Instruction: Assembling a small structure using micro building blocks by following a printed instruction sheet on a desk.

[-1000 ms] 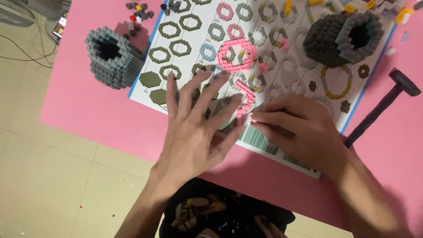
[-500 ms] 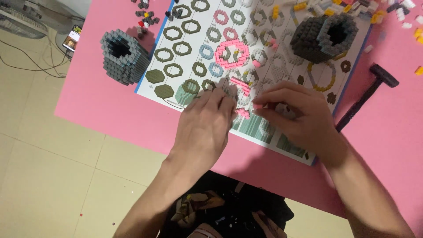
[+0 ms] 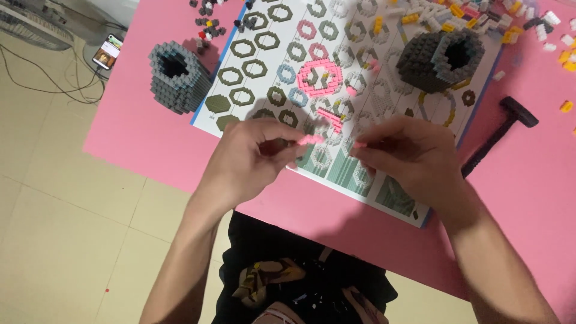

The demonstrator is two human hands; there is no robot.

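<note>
My left hand [image 3: 255,159] pinches a small pink brick piece [image 3: 310,140] between thumb and fingers, just above the lower part of the printed instruction sheet [image 3: 264,66]. My right hand [image 3: 411,153] is curled next to it and holds another tiny pink piece [image 3: 359,144] at its fingertips. The two pieces are a short gap apart. On the sheet beyond lie a pink brick ring [image 3: 320,76] and a short pink strip [image 3: 331,117].
A grey hollow brick tower [image 3: 175,77] stands at the left on the pink table [image 3: 138,138]. A darker hollow brick tower [image 3: 444,59] sits upper right among several loose bricks [image 3: 456,15]. A black hammer-like tool [image 3: 498,132] lies right. A phone [image 3: 108,53] lies on the floor.
Both hands have lifted off the sheet and drawn back toward me. The left hand went from flat and spread to pinching a pink piece; the right now holds one too.
</note>
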